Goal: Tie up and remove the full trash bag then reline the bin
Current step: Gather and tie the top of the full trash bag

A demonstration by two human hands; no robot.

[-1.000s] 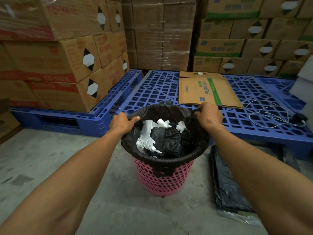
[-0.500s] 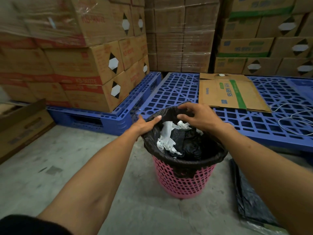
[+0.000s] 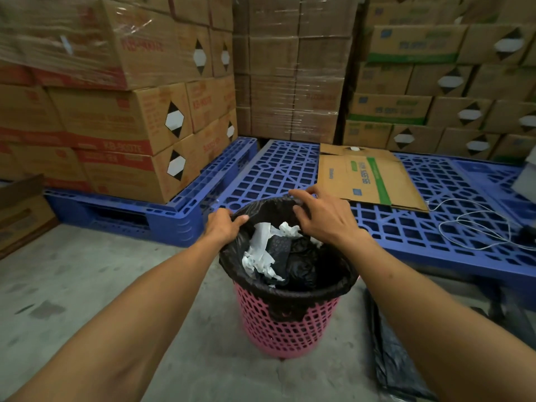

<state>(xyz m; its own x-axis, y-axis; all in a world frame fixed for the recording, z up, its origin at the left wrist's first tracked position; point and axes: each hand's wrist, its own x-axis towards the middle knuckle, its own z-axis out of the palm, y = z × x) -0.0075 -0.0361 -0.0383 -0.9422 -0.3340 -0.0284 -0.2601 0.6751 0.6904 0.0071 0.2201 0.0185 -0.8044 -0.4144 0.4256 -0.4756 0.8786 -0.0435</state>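
A pink lattice bin [image 3: 290,326] stands on the concrete floor, lined with a black trash bag [image 3: 290,294] folded over its rim. Crumpled white paper [image 3: 261,250] and black plastic fill the bag. My left hand [image 3: 223,224] pinches the bag's edge at the far left of the rim. My right hand [image 3: 322,219] reaches over the far side of the rim, fingers spread and curled onto the raised bag edge there. A spare black bag [image 3: 391,358] lies flat on the floor to the bin's right.
Blue plastic pallets [image 3: 284,169] lie just behind the bin, one bearing a flattened carton [image 3: 368,175] and a white cable [image 3: 475,224]. Stacked cardboard boxes [image 3: 130,117] wall in the left and back. Bare concrete floor [image 3: 72,285] spreads to the left.
My right hand has moved from the right side of the rim across to the far side, pulling the bag edge up and inward. My left hand stays on the left edge. The view shifted left.
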